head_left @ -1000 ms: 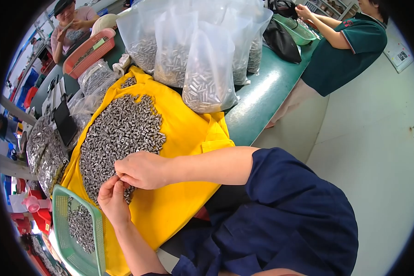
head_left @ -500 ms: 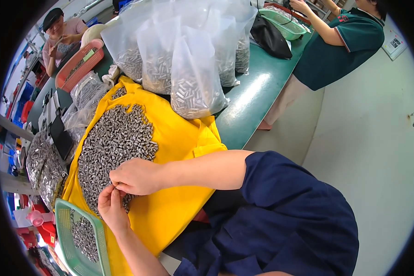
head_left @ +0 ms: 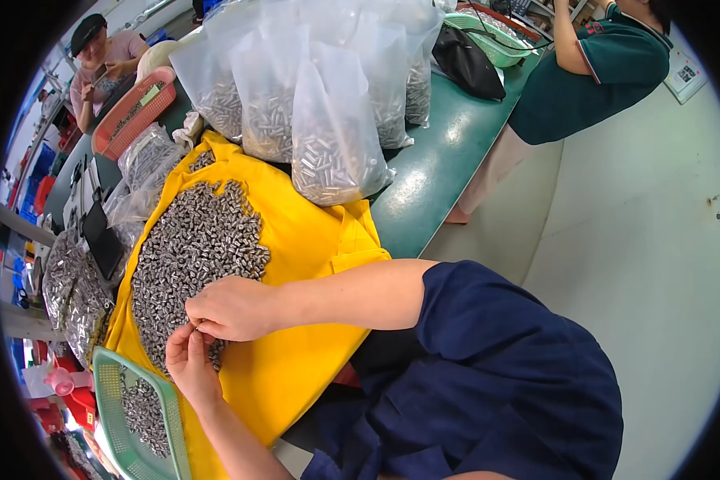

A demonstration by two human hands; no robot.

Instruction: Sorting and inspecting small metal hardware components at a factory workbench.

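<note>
Over the near edge of a heap of small grey metal parts, my two hands meet fingertip to fingertip. Thumb and fingers of my left hand are pinched together from below. My right hand is closed in a pinch from above, its back toward me. A tiny dark bit, seemingly one small metal part, shows where the fingertips meet; most of it is hidden. The heap lies on a yellow cloth. Beside my left forearm stands a green plastic basket with more of these parts in it.
Clear plastic bags of metal cylinders stand on the green table beyond the cloth. More bags lie at the left, near a black flat object. A pink basket, a black pouch and two people are farther off.
My hands keep the same pinch, with only slight finger movement. The whole view has shifted a little. The person in green at the far right has raised their hands.
</note>
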